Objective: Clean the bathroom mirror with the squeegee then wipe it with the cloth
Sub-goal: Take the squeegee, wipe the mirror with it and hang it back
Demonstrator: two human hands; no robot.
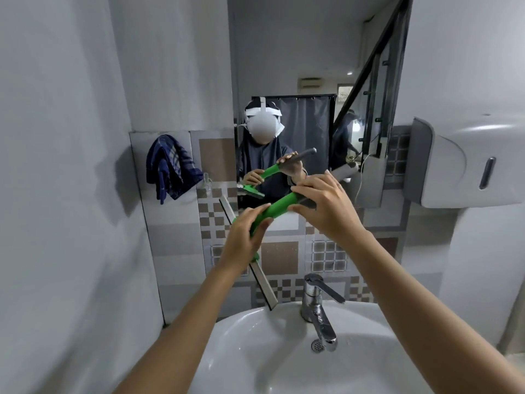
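Observation:
Both my hands hold a squeegee (pixel 279 208) with a green and grey handle in front of the mirror's lower edge. My left hand (pixel 245 240) grips the green part near the head. My right hand (pixel 326 206) grips the handle where green meets grey. The long blade (pixel 262 282) slants down toward the sink. The mirror (pixel 306 66) hangs on the wall ahead and reflects a person holding the squeegee. A dark blue checked cloth (pixel 169 169) hangs on a hook to the mirror's left.
A white sink (pixel 255 351) with a chrome tap (pixel 318 305) sits directly below my hands. A grey paper towel dispenser (pixel 460 163) is mounted on the right wall. Patterned tiles cover the wall below the mirror. A grey wall stands close on the left.

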